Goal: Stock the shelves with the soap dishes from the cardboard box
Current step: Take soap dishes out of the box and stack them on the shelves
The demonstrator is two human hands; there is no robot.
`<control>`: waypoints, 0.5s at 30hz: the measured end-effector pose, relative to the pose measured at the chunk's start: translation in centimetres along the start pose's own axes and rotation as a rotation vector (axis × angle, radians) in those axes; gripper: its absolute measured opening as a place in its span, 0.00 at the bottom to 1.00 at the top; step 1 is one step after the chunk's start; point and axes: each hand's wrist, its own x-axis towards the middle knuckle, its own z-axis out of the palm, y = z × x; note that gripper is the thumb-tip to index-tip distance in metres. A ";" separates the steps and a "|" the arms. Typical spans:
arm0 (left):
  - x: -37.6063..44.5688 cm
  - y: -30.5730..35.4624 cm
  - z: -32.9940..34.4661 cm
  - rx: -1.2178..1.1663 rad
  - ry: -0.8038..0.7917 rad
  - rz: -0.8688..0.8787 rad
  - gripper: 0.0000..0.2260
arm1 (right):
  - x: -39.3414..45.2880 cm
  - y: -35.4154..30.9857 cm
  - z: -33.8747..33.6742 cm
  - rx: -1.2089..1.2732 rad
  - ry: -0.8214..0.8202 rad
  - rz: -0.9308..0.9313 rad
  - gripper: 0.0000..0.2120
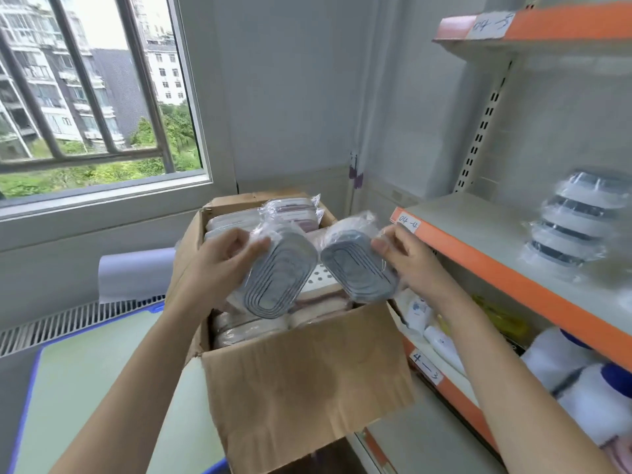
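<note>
An open cardboard box (pixel 307 367) stands in front of me, packed with several plastic-wrapped soap dishes (pixel 253 328). My left hand (pixel 219 261) grips one wrapped grey soap dish (pixel 278 277) above the box, its ribbed underside facing me. My right hand (pixel 405 254) pinches a second wrapped grey soap dish (pixel 359 268) beside it. The two dishes almost touch at their upper ends. To the right, a stack of wrapped soap dishes (pixel 574 224) stands on the orange-edged shelf (pixel 478 248).
A lower shelf (pixel 441 381) holds white bottles and other goods. A higher shelf (pixel 533 25) runs at the top right. A window (pixel 92 94) fills the left wall. The box rests on a green surface with a blue rim (pixel 95 378).
</note>
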 end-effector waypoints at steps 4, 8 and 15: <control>-0.8 3.2 3.9 -0.364 -0.021 -0.147 0.15 | -2.2 1.0 -2.8 0.329 0.249 0.131 0.13; -2.5 6.0 9.9 -0.611 -0.156 -0.349 0.12 | -6.0 2.7 -5.8 0.616 0.397 0.285 0.19; -6.5 11.1 22.3 -0.631 -0.432 -0.439 0.17 | -14.8 6.4 -12.6 0.704 0.555 0.398 0.20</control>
